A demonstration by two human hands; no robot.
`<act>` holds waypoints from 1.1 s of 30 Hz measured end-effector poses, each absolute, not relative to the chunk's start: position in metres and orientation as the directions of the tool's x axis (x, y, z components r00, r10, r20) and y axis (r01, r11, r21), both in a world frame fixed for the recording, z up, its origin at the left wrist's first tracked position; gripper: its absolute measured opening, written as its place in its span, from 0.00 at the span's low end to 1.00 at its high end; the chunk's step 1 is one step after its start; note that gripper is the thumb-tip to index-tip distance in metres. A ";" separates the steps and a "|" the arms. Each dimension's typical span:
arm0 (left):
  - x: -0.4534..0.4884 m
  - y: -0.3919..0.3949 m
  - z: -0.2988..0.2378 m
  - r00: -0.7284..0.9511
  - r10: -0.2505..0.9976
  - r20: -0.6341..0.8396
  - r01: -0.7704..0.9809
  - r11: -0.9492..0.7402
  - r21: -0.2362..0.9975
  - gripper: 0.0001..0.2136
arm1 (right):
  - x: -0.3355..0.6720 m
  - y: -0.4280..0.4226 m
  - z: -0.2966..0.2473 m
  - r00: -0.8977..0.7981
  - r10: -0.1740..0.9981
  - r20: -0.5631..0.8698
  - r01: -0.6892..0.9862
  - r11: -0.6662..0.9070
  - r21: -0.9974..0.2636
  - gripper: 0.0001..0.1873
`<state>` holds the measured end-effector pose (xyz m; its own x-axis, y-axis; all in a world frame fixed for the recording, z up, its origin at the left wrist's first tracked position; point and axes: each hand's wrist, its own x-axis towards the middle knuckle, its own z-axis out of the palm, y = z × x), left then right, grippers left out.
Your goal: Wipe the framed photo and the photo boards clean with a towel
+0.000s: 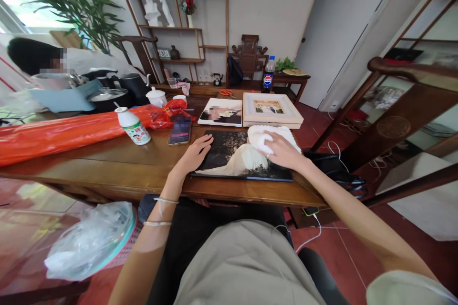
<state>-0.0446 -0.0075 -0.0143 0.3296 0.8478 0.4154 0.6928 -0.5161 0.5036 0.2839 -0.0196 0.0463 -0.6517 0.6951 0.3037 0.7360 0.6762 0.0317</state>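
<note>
A dark photo panel (229,145), printed with a pale flowing gown, lies flat at the table's front edge. My left hand (196,152) rests on its left edge, fingers stretched out and holding nothing. On its upper right part, my right hand (282,150) grips a bunched white cloth (260,139) against the surface; part of the cloth spreads out behind the hand. Just behind the panel are a photo album (229,119) with a light cover and a white framed picture (275,120) on a box. A phone (180,130) with its screen lit lies left of the panel.
A white drink bottle (133,126) with a straw and a long red plastic-wrapped bundle (89,126) lie to the left. Farther back are orange scissors (226,93), a Pepsi bottle (267,76) and a lidded white cup (156,97). A bagged bin (93,238) stands below left. Another person leans at the far left.
</note>
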 end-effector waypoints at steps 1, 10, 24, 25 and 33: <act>-0.045 -0.008 -0.014 0.330 0.848 0.415 0.694 -0.516 0.502 0.24 | 0.284 -0.010 0.046 -0.642 0.709 0.292 0.750 0.660 0.046 0.14; -0.041 -0.009 -0.015 0.293 0.856 0.426 0.693 -0.497 0.522 0.24 | 0.262 -0.092 0.037 -0.736 0.644 0.207 0.665 0.745 0.049 0.16; -0.042 -0.011 -0.011 0.307 0.859 0.410 0.690 -0.498 0.525 0.23 | 0.280 -0.012 0.054 -0.558 0.802 0.211 0.827 0.558 0.067 0.18; -0.042 -0.010 -0.011 0.306 0.860 0.408 0.691 -0.496 0.526 0.23 | 0.281 -0.005 0.055 -0.533 0.823 0.197 0.845 0.530 0.070 0.18; -0.041 -0.011 -0.010 0.302 0.865 0.400 0.712 -0.484 0.509 0.22 | 0.252 -0.073 0.045 -0.734 0.647 0.207 0.668 0.742 0.053 0.14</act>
<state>-0.0409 -0.0111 -0.0095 0.3021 0.8653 0.4000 0.7118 -0.4838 0.5092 0.2516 -0.0733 0.0446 -0.7342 0.6465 0.2073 0.6684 0.7419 0.0535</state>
